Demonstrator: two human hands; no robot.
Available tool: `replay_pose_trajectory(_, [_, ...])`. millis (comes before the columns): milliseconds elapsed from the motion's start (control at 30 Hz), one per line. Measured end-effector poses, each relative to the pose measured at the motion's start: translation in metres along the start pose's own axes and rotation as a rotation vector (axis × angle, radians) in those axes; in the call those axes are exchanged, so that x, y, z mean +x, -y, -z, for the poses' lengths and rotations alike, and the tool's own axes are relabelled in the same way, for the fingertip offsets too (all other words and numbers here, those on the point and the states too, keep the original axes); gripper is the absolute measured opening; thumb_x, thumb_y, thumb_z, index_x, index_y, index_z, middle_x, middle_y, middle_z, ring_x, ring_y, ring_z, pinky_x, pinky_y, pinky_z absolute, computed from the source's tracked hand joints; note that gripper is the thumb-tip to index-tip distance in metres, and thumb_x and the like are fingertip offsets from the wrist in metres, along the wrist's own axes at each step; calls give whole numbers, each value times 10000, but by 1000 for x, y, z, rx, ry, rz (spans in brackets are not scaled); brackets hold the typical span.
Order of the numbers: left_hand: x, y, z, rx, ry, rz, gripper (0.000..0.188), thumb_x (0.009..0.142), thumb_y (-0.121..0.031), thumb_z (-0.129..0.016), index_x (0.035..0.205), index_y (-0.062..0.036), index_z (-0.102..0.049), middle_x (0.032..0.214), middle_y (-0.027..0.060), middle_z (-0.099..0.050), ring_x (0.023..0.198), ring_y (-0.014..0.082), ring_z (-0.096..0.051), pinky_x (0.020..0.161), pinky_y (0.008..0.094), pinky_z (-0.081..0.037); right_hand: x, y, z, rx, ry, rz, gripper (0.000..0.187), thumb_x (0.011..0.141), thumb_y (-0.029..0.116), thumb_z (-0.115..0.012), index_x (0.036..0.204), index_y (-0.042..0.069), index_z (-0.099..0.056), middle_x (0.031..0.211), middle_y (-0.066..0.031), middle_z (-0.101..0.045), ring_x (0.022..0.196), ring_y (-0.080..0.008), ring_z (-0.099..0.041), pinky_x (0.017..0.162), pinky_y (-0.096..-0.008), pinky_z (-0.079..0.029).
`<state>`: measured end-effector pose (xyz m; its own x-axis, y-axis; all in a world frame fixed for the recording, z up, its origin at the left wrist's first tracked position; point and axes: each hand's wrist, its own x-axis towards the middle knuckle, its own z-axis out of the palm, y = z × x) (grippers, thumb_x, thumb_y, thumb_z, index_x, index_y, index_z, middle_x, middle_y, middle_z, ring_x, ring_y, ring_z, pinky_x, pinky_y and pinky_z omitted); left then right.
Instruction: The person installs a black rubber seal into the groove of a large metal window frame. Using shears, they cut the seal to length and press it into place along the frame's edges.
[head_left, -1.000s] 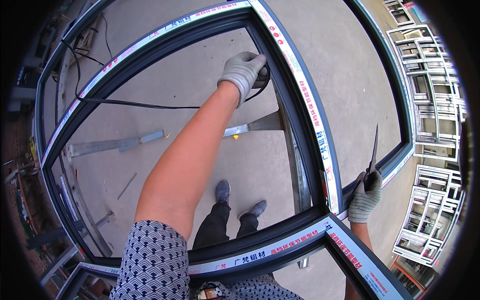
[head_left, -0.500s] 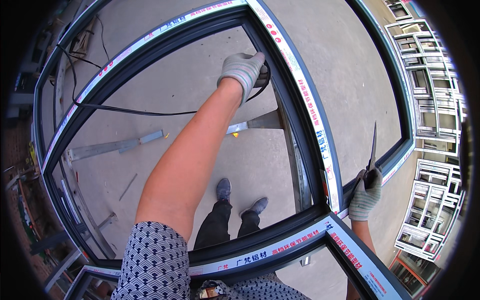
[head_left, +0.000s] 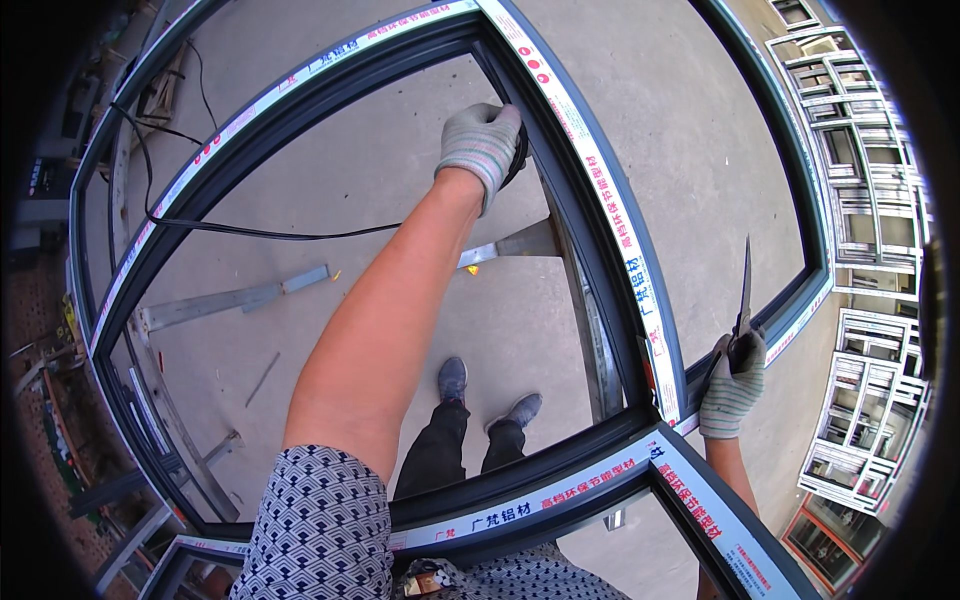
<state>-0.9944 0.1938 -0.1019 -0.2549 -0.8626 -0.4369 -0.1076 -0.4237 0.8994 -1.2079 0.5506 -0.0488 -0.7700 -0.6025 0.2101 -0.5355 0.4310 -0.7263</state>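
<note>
A dark window frame [head_left: 380,518] with printed white-and-blue protective film lies in front of me. In a striped knit glove, my left hand [head_left: 480,147] reaches across its opening to the inner edge of the upright bar [head_left: 590,222]. Its fingers are closed round a black rubber sealing strip [head_left: 300,235], which loops beside the fingers and trails left over the frame's far side. My right hand [head_left: 735,388], gloved too, rests by the frame's right-hand corner. It grips a pair of scissors [head_left: 746,290], blades pointing up and away; the handles are mostly hidden by the fingers.
Metal stand bars [head_left: 215,303] show beneath the frame. Stacked white window frames [head_left: 850,150] stand along the right side. On the floor below are my shoes [head_left: 515,410]. More metal pieces and clutter [head_left: 60,400] lie at the far left.
My left hand has shifted very slightly left along the bar, and the loop of sealing strip beside it is drawn in closer. The right hand holds the scissors almost unmoved.
</note>
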Motion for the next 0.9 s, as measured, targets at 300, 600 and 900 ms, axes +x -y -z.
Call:
replay_pose_trajectory(300, [1,3,1,31,-77,-38,348,953,-284,-632,1026,54,-678,732,58,-616,630,144,-622,622,288,-554,1,7,0,-54,2,10,293,901,-41,-614,1188,9,-581,918,-21,-633,803,-92,-602,767,-237,-507])
replay_pose_trajectory(600, [28,15,-7,110,-188,-182,369,954,-306,-628,1007,55,-686,738,62,-623,633,133,-608,617,285,-525,0,0,0,-59,-18,38,288,905,-29,-630,1186,14,-580,930,-21,-635,810,-87,-600,765,-240,-511])
replay_pose_trajectory(900, [35,8,-4,-35,-187,-138,362,966,-305,-610,991,48,-686,735,63,-635,598,132,-597,571,290,-515,0,0,0,-2,-6,0,304,903,-54,-613,1195,14,-570,914,-17,-626,811,-90,-604,757,-238,-511])
